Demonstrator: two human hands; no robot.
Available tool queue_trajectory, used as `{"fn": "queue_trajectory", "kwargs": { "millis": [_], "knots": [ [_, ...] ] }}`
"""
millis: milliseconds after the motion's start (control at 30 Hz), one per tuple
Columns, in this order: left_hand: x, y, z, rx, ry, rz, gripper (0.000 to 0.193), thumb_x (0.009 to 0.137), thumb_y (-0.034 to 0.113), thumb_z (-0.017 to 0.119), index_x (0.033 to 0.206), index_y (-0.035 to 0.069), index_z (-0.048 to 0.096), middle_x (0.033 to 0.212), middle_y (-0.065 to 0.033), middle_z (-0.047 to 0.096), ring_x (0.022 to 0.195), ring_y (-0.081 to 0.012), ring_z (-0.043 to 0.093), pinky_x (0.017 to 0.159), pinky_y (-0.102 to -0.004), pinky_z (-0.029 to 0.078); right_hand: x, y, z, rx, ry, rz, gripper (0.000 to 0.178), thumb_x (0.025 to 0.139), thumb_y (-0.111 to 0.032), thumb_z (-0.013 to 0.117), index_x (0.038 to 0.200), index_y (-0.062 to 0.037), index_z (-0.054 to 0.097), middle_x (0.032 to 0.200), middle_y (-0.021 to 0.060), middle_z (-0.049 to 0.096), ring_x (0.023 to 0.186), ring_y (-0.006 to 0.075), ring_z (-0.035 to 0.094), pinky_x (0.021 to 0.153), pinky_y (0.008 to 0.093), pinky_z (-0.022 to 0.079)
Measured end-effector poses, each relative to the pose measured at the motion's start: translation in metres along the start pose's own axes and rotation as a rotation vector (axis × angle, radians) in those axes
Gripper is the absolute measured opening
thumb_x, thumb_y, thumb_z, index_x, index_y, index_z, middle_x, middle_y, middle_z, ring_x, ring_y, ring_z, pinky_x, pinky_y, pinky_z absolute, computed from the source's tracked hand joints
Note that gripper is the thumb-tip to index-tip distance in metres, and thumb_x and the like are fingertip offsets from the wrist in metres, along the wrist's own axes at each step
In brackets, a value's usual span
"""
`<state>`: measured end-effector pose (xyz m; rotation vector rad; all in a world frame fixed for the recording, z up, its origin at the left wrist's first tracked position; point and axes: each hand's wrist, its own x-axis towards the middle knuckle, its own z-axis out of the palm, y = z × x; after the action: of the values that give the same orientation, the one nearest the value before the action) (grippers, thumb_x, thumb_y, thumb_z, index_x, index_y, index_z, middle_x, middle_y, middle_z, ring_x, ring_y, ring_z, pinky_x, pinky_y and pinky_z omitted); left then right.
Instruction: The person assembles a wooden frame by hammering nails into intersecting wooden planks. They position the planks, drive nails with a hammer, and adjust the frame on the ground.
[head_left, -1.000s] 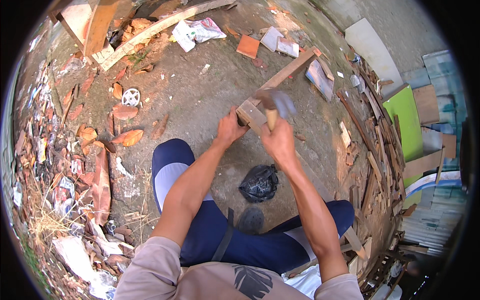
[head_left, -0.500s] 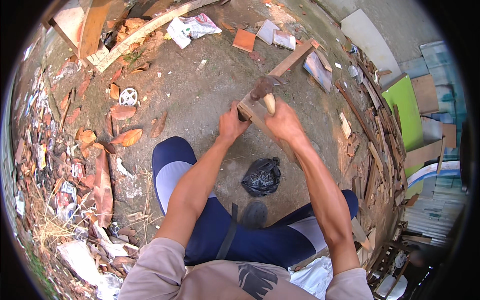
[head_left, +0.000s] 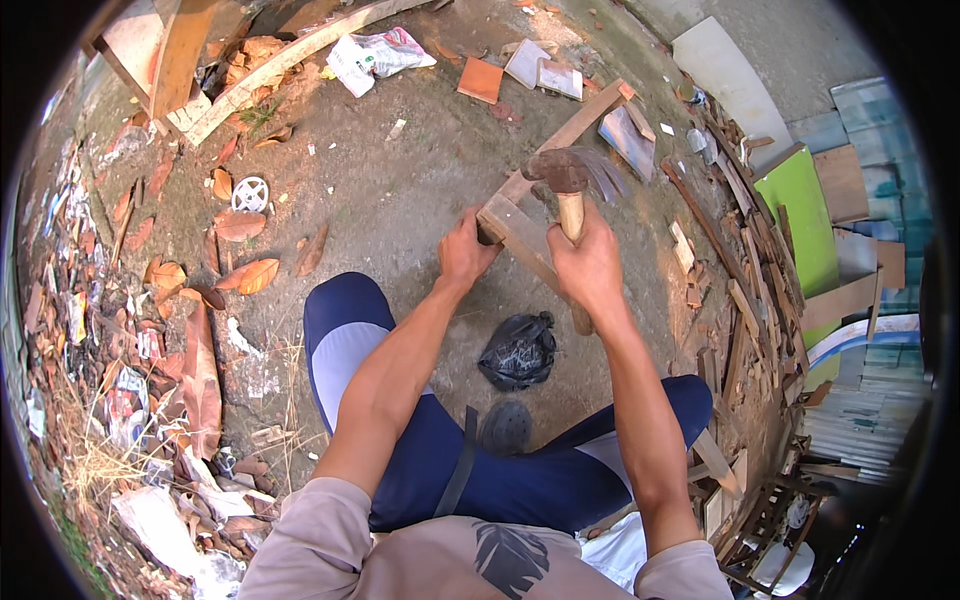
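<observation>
My right hand (head_left: 585, 262) is wrapped round the wooden handle of a claw hammer (head_left: 566, 172). Its rusty brown head is raised above two joined wooden bars (head_left: 518, 228), with the claw pointing right. The bars meet in a corner in front of me. One runs away toward the upper right, the other back under my right hand. At that corner, my left hand (head_left: 467, 248) is closed on the wood, its fingers partly hidden behind the end. Whether a nail stands at the joint I cannot tell.
A knotted black plastic bag (head_left: 518, 352) lies between my legs, near a dark round rubbery object (head_left: 507, 428). Scrap wood (head_left: 745, 270) is piled along the right, by a green board (head_left: 805, 225). Dry leaves and litter cover the left. Beyond lie tiles (head_left: 481, 80) and a white sack (head_left: 378, 60).
The hammer has lifted away from the corner of the bars and moved right, my right hand rising with it. My left hand keeps its hold on the wood.
</observation>
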<state>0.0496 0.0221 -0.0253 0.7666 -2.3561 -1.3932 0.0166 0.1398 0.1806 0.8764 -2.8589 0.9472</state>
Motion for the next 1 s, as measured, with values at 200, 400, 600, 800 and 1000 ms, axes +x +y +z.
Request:
{"fn": "queue_trajectory", "kwargs": {
  "millis": [200, 400, 600, 800, 1000],
  "knots": [
    [-0.001, 0.007, 0.009, -0.002, -0.012, 0.0, 0.073, 0.071, 0.033, 0.088, 0.132, 0.015, 0.054, 0.11, -0.0217, 0.072, 0.099, -0.0419, 0.07, 0.084, -0.0491, 0.056, -0.017, 0.025, 0.02, -0.037, -0.19, 0.283, 0.037, 0.084, -0.012, 0.062, 0.114, 0.0087, 0.06, 0.097, 0.0362, 0.067, 0.092, 0.0522, 0.066, 0.079, 0.0559, 0.051],
    [0.005, -0.004, 0.002, -0.007, -0.009, -0.05, 0.072, 0.07, 0.034, 0.089, 0.129, 0.009, 0.055, 0.108, -0.0218, 0.072, 0.1, -0.0409, 0.07, 0.084, -0.0475, 0.056, 0.024, -0.048, -0.052, 0.131, -0.032, 0.18, 0.029, 0.085, -0.011, 0.061, 0.109, 0.0048, 0.06, 0.088, 0.0287, 0.067, 0.086, 0.0447, 0.068, 0.079, 0.0486, 0.052],
    [0.005, 0.007, 0.002, 0.017, -0.015, -0.011, 0.073, 0.07, 0.034, 0.088, 0.129, 0.007, 0.055, 0.108, -0.0219, 0.072, 0.101, -0.0415, 0.07, 0.085, -0.048, 0.056, -0.008, -0.026, 0.0, 0.25, 0.282, 0.021, 0.026, 0.086, -0.007, 0.061, 0.108, 0.0066, 0.06, 0.082, 0.0251, 0.066, 0.081, 0.0424, 0.068, 0.077, 0.0471, 0.053],
    [0.007, -0.005, -0.003, -0.003, -0.018, 0.013, 0.077, 0.07, 0.037, 0.088, 0.131, 0.007, 0.052, 0.108, -0.0237, 0.072, 0.101, -0.0429, 0.07, 0.084, -0.0485, 0.055, 0.002, 0.011, 0.003, 0.035, -0.393, 0.593, 0.036, 0.084, -0.01, 0.065, 0.112, 0.013, 0.06, 0.089, 0.0311, 0.069, 0.082, 0.0478, 0.07, 0.078, 0.0527, 0.054],
    [0.006, 0.002, -0.007, -0.01, -0.135, -0.031, 0.083, 0.071, 0.034, 0.087, 0.137, 0.007, 0.045, 0.114, -0.0251, 0.069, 0.107, -0.0427, 0.068, 0.089, -0.0479, 0.054, -0.023, 0.04, 0.002, -0.175, -0.219, 0.333, 0.051, 0.079, -0.025, 0.085, 0.105, 0.0115, 0.062, 0.095, 0.0283, 0.071, 0.086, 0.0465, 0.07, 0.078, 0.051, 0.054]
  ]
}}
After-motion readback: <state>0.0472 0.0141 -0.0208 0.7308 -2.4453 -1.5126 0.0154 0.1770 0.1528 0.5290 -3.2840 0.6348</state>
